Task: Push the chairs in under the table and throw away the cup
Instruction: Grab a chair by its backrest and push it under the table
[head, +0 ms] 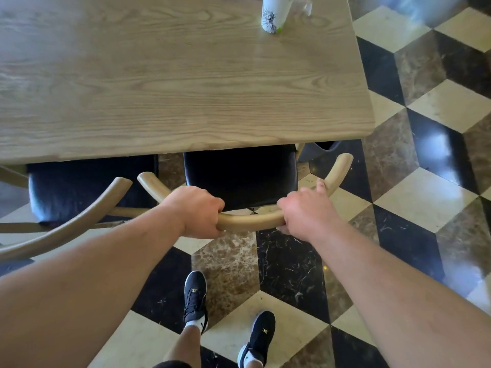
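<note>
Both my hands grip the curved wooden back rail of a chair [251, 221] with a black seat, which sits partly under the near edge of the wooden table [170, 96]. My left hand [198, 211] holds the rail left of centre, and my right hand [305, 211] holds it right of centre. A second chair [79, 208] of the same kind stands to the left, its black seat partly under the table. A white paper cup [273, 14] with a dark print stands upright on the far right part of the tabletop, cut off by the top edge.
The floor [411, 195] is polished stone in a cream, brown and black cube pattern, with open room on the right and behind me. My feet in black sneakers [195, 301] stand just behind the chair. A dark object [318, 150] shows under the table's right corner.
</note>
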